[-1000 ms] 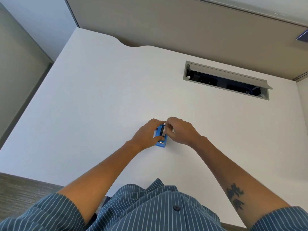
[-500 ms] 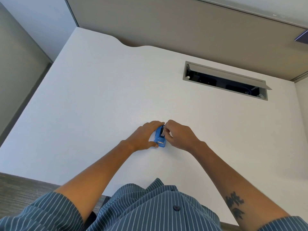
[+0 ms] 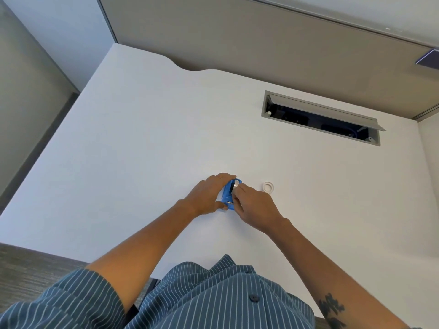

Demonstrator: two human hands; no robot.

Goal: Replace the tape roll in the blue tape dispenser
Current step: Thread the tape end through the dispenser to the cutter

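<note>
Nearest to me is my blue pinstriped shirt, its short sleeves framing both forearms as they reach out over the white desk. A dark tattoo marks my right forearm close to the elbow.

Farther out, both hands meet at the blue tape dispenser, which stands on the desk roughly midway across it and serves as my landmark. My left hand wraps the dispenser's left side: the fingers curl over its far end and the thumb lies along its near end, so the hand is closed around the body. My right hand comes in from the dispenser's right side, its fingers curled and pinching at the tape roll, a greyish ring seated in the top of the dispenser towards its far end. I cannot tell whether the roll is fully seated on its hub, because my fingertips cover that part.

Just right of the dispenser, a little beyond my right hand and not touching it, a small white ring lies flat on the desk; it looks like a bare tape core.

Well beyond the dispenser and to its right, a grey cable hatch is set into the desk with its lid tipped open, dark inside. Past that stands the beige partition panel.
</note>
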